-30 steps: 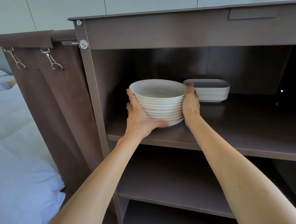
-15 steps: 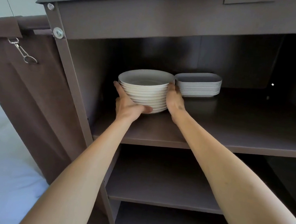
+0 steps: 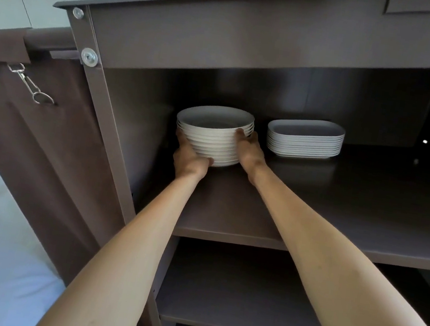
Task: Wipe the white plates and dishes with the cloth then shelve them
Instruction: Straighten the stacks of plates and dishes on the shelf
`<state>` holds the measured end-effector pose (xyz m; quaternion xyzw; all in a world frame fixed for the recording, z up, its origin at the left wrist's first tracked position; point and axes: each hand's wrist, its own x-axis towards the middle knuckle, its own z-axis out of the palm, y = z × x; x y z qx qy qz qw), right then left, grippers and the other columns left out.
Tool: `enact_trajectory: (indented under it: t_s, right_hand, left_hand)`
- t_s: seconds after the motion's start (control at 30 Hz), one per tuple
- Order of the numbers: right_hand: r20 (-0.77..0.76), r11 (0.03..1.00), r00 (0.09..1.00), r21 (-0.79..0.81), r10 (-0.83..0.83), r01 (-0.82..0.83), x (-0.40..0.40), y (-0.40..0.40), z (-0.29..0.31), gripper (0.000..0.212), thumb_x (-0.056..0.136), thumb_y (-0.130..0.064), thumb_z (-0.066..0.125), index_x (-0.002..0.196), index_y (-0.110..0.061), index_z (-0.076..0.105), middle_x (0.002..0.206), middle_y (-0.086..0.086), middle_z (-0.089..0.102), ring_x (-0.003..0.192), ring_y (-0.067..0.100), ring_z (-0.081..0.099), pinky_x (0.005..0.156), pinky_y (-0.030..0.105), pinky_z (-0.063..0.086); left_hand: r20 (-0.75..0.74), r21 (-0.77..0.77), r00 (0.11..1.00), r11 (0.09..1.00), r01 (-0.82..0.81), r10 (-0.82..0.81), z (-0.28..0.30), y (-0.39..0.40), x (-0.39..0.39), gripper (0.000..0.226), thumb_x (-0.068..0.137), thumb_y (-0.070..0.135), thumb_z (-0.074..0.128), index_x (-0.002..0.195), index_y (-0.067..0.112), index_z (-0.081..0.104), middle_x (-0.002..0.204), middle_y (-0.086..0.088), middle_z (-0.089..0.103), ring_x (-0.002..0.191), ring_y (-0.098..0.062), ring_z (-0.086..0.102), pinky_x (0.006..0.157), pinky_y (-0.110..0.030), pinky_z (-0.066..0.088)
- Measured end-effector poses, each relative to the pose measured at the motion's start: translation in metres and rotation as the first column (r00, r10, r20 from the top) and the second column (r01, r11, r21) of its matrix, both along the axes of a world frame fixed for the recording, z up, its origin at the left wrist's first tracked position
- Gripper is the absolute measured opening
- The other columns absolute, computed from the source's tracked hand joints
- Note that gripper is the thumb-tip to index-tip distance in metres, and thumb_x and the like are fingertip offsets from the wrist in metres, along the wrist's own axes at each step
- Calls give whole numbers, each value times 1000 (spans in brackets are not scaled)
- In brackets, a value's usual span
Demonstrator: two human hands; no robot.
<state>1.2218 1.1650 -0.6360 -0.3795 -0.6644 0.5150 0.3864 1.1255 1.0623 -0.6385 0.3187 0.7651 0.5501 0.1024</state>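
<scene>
Left hand [image 3: 190, 159]: grips the lower left side of the bowl stack [image 3: 214, 134], thumb hooked under its base, fingers curled up the side.
Bowl stack: centre of frame, between both hands, at the left end of the top shelf [image 3: 340, 209]; whether its base touches the shelf I cannot tell.
Right hand [image 3: 249, 148]: clasps the stack's right side, fingertips at the upper rims.
Oblong dish stack [image 3: 305, 138]: just beside the right hand, toward frame right, long axis running left to right.
Deciding relation: judged, the gap between the stacks is narrow, so the right hand must withdraw toward the viewer, not sideways.
</scene>
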Motion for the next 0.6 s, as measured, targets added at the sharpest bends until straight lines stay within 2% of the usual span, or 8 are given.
enact_trajectory:
  t_s: [0.43,0.6]
  right_hand:
    - [69,999,997,16,-39,38,-26,29,2,72,106,-53,34,162,-16,10,165,13,28,150,32,30,123,43,25]
    - [106,996,992,54,-71,65,-29,32,-1,74,106,-55,31,162,-12,8,165,15,25,151,32,26,123,43,23]
  left_hand:
    - [1,13,999,999,-46,46,-9,37,-19,100,91,7,72,166,26,9,156,-14,44,144,-31,41,109,-27,34]
    - [4,-1,999,999,-51,51,-7,39,-19,98,92,6,70,166,24,9,156,-16,43,144,-33,43,113,-31,37]
